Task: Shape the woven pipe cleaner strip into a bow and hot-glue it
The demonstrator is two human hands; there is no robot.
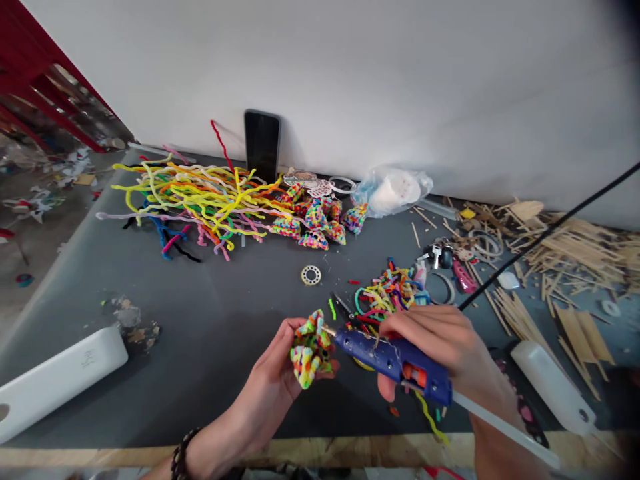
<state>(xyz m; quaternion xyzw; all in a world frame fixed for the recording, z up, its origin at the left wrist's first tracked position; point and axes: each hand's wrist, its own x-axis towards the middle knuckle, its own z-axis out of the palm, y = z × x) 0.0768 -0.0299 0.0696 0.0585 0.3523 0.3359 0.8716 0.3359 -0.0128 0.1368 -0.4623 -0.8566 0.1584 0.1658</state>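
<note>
A craft workshop: littered table, pipe cleaners, wooden sticks, glue gun.

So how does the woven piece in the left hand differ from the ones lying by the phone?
The held piece is pinched in the left hand, off the table, with the glue gun nozzle at it; the far pieces lie loose on the table. The held one is single; those form a cluster. Both are multicoloured.
</note>
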